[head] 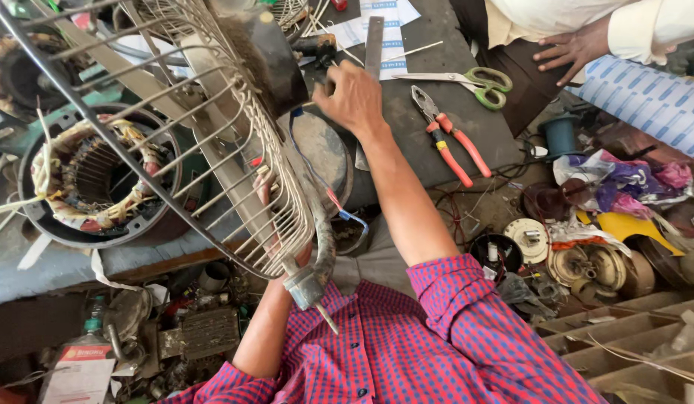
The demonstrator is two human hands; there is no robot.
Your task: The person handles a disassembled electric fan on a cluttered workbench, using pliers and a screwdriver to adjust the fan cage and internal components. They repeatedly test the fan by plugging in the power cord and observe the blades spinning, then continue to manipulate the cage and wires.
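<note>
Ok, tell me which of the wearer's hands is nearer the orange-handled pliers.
Right. The right hand is raised just left of the orange-handled pliers on the dark worktop. The left hand is lower and farther left, behind the wire fan guard.

Bright, even daylight fills the workshop, casting only soft shadows across the dark bench (437, 142); the wide lens bends the frame's edges, and the near wire fan guard (235, 127) blurs slightly.

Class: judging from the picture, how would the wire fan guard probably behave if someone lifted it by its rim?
The fan guard is thin open wire, so it is probably light for its size and may flex a little. The dark motor seems attached, likely making it top-heavy. The left hand grips its rim; the right hand reaches near the motor.
</note>
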